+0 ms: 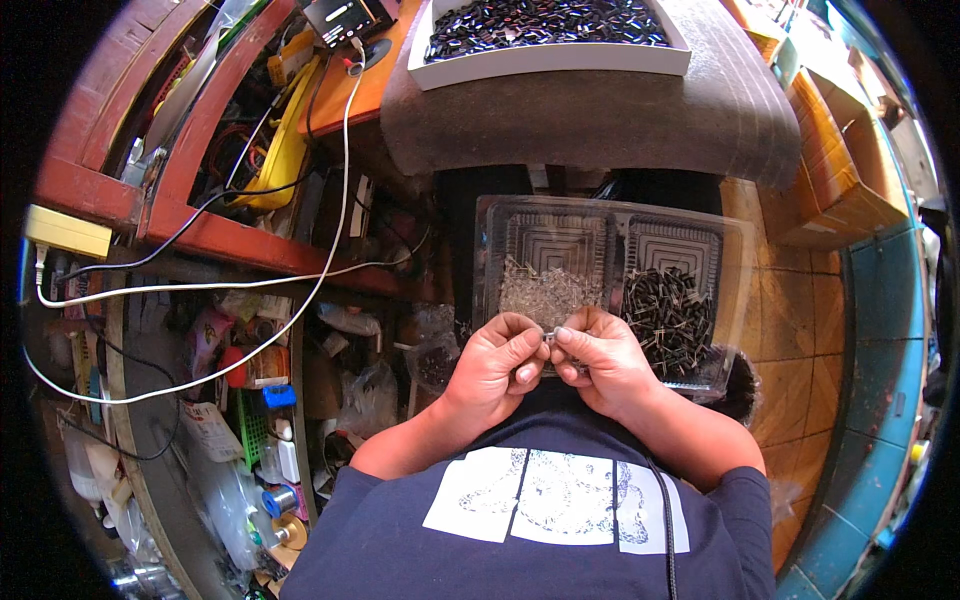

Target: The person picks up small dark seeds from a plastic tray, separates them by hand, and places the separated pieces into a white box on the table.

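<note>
My left hand (504,361) and my right hand (606,358) meet in front of my chest. Thumbs and forefingers pinch a tiny greyish part (549,337) between them; its exact kind is too small to tell. Just beyond the hands a clear plastic tray (616,225) with two compartments rests over my lap. Its left compartment holds a heap of small clear pieces with thin metal leads (551,289). In the right one lie many small black cylindrical parts with wire leads (670,319). The hands cover the near edge of the left heap.
A white box (555,64) full of short black tube-like pieces (547,26) stands on a dark-covered surface (592,124) ahead. A white cable (341,195) loops across the left. Cluttered shelves with a solder spool (280,500) lie left; a cardboard box (847,165) stands right.
</note>
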Available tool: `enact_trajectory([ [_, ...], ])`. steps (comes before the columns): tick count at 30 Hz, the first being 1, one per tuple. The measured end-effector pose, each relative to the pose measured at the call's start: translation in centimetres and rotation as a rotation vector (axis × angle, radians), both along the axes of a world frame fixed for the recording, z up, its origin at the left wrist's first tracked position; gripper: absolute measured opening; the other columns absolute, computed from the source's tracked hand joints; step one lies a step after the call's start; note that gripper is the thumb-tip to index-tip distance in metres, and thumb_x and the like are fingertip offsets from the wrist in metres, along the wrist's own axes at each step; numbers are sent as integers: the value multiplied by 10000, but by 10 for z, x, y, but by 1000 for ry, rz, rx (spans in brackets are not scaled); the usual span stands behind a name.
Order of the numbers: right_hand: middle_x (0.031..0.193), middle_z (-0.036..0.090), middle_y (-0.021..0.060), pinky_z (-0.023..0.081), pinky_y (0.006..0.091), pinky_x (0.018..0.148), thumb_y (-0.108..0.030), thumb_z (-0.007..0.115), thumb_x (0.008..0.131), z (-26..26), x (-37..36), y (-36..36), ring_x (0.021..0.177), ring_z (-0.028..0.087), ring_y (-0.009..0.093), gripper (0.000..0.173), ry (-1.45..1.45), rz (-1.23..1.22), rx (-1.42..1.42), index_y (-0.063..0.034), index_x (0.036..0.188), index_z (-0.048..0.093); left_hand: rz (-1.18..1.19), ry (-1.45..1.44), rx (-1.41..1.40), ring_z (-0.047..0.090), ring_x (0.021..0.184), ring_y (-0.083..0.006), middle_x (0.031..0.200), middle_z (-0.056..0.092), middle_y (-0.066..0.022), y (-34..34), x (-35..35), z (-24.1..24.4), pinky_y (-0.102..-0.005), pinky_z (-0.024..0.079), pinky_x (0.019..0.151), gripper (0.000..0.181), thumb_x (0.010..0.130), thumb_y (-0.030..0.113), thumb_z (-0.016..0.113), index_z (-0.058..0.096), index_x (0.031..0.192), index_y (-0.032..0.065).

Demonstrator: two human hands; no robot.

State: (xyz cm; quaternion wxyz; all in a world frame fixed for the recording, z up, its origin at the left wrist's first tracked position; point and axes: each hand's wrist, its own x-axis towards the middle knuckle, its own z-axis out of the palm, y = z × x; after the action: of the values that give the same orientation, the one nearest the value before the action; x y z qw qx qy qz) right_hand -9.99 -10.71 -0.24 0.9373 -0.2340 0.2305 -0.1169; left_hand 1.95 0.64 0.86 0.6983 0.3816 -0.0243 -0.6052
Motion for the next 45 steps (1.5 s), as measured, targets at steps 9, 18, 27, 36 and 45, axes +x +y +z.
enact_trajectory([
  [9,669,572,109,324,190,404,-116,658,816,-1,-2,1,486,488,123,193,30,53,-61,-10,799,498,-17,-218,-35,445,466,-75,664,593,-82,0,1,-8,-184,306,400,46,864,66,592,556,838,55],
  [18,749,560,71,371,216,457,-130,619,831,1,-3,0,573,510,132,155,-18,36,91,-30,886,513,98,-243,-43,384,430,-52,695,571,-76,-16,18,6,-186,278,380,22,892,68,547,543,883,49],
  [27,766,515,-30,398,223,521,-121,580,836,-18,0,6,629,501,99,78,70,92,139,-159,861,516,-186,-245,-68,454,505,-73,804,600,-96,-78,-14,40,-180,325,419,186,880,19,509,550,1061,7],
  [36,777,544,64,332,191,455,-118,425,943,-9,-3,0,564,444,106,191,-75,119,105,-14,1103,422,-86,-70,-123,500,628,-134,943,592,-159,-27,18,13,-222,409,526,213,907,23,425,542,1083,-1],
  [45,695,549,66,330,184,428,-194,469,945,4,-2,-2,535,475,104,214,32,136,65,5,931,547,33,-29,-80,405,484,-59,742,556,-52,-2,21,-3,-178,305,407,142,929,191,497,548,977,67],
])
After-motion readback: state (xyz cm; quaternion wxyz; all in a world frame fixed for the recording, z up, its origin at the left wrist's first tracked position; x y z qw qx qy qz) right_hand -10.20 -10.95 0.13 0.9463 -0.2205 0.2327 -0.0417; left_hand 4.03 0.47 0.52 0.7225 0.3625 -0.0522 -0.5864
